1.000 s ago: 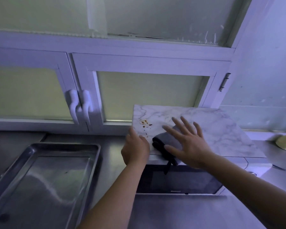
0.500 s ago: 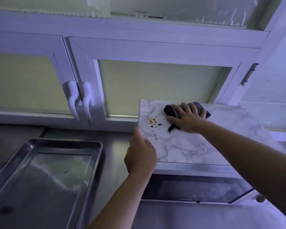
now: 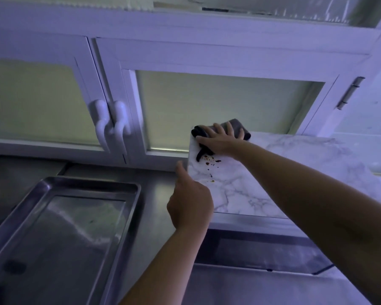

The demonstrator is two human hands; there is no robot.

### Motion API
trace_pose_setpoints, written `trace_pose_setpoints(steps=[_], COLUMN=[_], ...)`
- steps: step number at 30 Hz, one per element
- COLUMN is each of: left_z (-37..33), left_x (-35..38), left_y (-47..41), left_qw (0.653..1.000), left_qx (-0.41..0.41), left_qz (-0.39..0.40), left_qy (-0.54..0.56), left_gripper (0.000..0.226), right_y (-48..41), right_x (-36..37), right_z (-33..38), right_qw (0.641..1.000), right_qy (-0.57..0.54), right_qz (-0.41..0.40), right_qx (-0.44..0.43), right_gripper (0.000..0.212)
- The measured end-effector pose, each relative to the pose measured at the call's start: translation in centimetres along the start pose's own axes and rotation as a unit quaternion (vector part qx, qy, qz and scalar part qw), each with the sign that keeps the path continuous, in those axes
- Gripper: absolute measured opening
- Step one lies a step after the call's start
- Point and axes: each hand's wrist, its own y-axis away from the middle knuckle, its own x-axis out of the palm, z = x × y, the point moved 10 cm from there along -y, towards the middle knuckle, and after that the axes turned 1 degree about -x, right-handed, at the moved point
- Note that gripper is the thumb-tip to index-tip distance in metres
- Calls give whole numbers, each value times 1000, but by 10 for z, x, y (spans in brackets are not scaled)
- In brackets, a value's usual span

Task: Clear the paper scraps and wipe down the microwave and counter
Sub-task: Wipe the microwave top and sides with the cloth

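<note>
On the left of the steel worktop (image 3: 20, 170) lies one metal tray (image 3: 86, 182); above it two white cabinet handles (image 3: 101, 126) sit side by side. The left hand (image 3: 190, 205) is set against the left edge of the one microwave (image 3: 251, 249), thumb up along the marbled top; its fingers are hidden, so I cannot tell whether it grips or only braces. A single cluster of reddish-brown stains (image 3: 210, 160) marks the top near that edge. Touching its far side, at the back left corner, lies one dark cloth (image 3: 235, 126); the right hand (image 3: 220, 139) presses on it with fingers spread flat, the two hands apart. The cloth looks soft, light and floppy, likely to bunch or slide on the smooth top; a flat palm over its middle should hold it best. I see no paper scraps.
</note>
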Motion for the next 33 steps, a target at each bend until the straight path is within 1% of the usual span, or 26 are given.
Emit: trace_pose_setpoints(steps=[2,4,7,9,11,15,18,19,20,22,24,26,29,30,31,33], left_z=[1,6,12,13,16,23,23,24,25,25,22,20,21,20,18,15], left_x=[-5,-11,-15,-16,-19,-18,-16,-16,-16,-16,-16,-15,-16,-16,-16,-16], left_y=[-1,-2,1,5,5,0,0,0,0,-1,-1,0,1,2,2,3], left_qw=[999,996,986,980,971,955,958,959,960,963,967,970,974,976,979,983], left_qx=[-15,-27,-50,-54,-59,-92,-88,-89,-89,-84,-78,-78,-84,-79,-68,-40], left_qz=[-11,-30,-46,-53,-62,-53,-39,-37,-39,-44,-43,-41,-44,-41,-39,-37], left_qy=[26,76,152,186,223,275,269,266,264,254,240,228,207,197,187,173], left_gripper=[59,53,42,41,41,42,45,44,43,43,43,42,41,42,43,46], right_y=[10,23,54,80,107,157,193,205,215,231,245,260,288,297,308,322], right_x=[6,14,22,26,30,38,43,45,46,44,41,36,21,13,3,-17], right_z=[19,31,36,33,30,22,16,13,10,5,1,-1,-1,-3,-5,-18], right_qw=[999,997,994,993,992,989,982,979,977,975,977,979,976,977,979,971], right_qy=[9,19,16,11,10,8,64,90,114,146,143,130,116,89,33,-107], right_qz=[15,19,15,9,12,55,61,54,39,-2,-19,-4,52,77,106,175], right_qx=[-40,-73,-103,-115,-123,-140,-169,-176,-178,-168,-157,-157,-177,-179,-172,-124], right_gripper=[60,59,59,62,72,107,131,135,133,120,107,95,78,70,60,41])
